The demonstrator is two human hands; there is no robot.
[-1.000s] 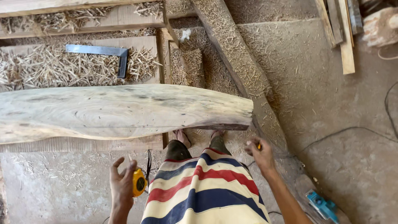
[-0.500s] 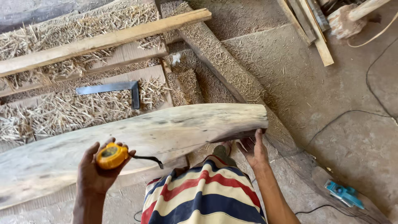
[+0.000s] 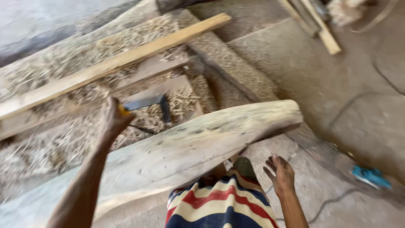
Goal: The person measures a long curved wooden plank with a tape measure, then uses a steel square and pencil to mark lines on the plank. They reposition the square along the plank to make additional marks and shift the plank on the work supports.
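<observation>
Raising left hand (image 3: 113,120) closed on yellow tape measure (image 3: 122,110) above plank (image 3: 198,141), right hand (image 3: 280,175) open, empty.

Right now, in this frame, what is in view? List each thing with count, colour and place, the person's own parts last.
wooden slab: 1, pale grey-brown, across the middle in front of the person
timber batten: 1, light yellow-brown, upper left on the shavings
wood shavings: a bed, straw-coloured, left
framing square: 1, dark metal, on the shavings beyond the slab
power tool: 1, blue, on the floor at right
tape measure: 1, yellow, in the left hand, mostly hidden
striped garment: 1, red, cream and navy, bottom centre
left hand: raised, closed on the tape measure
right hand: open, empty, below the slab's end
</observation>
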